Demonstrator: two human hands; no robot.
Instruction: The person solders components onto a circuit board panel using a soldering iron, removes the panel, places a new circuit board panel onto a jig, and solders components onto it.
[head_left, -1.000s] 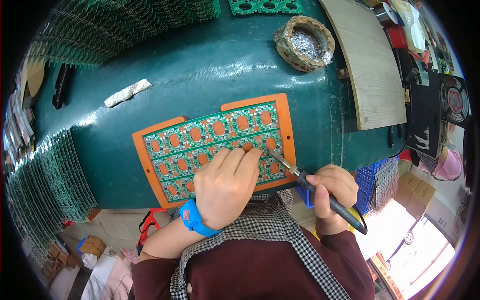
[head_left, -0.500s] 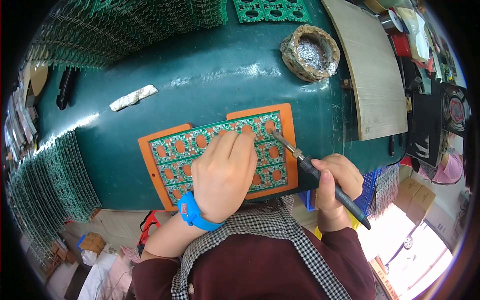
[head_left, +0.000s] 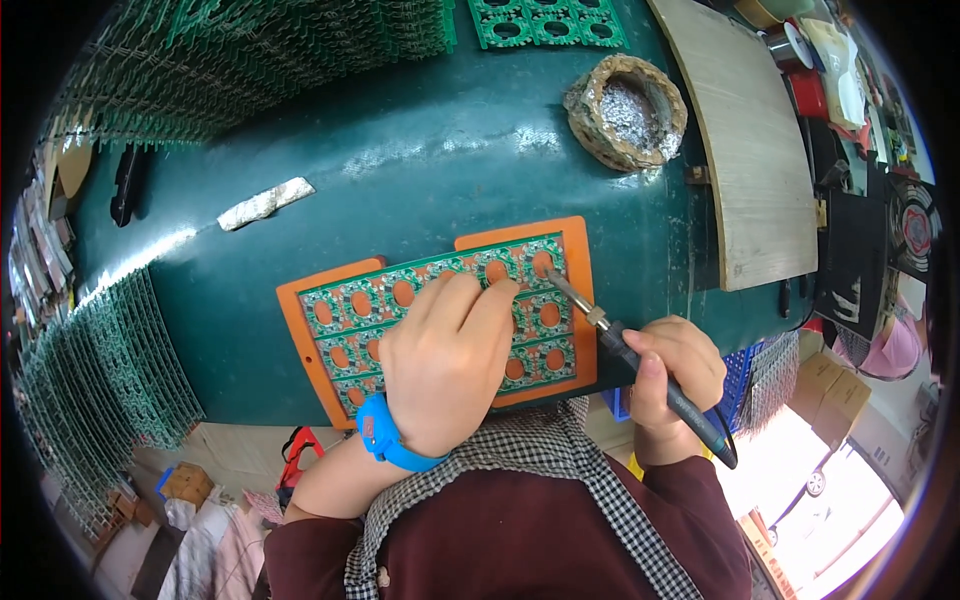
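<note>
A green circuit board panel (head_left: 330,357) with rows of round openings sits in an orange holder (head_left: 581,300) on the bench. My left hand (head_left: 447,355) lies over the panel's middle, a blue wrist strap (head_left: 378,430) at its wrist. Its fingers are bent together, pointing down at the board; their tips are hidden, and I cannot make out what they hold. My right hand (head_left: 680,375) grips a soldering iron (head_left: 622,340) by its dark handle. The iron's metal tip meets the panel near its upper right corner, beside the last opening of the far row.
A crusty round pot (head_left: 590,125) with silvery contents stands at the back right, beside a wooden board (head_left: 755,170). Green circuit panels (head_left: 545,22) lie at the far edge. Stacked panels (head_left: 250,60) fill the back left, more (head_left: 110,350) the left. A whitish strip (head_left: 266,203) lies between.
The iron's tip has shifted slightly toward me, staying near the same corner opening. My left hand's fingers have changed pose a little. The whole view has moved slightly.
</note>
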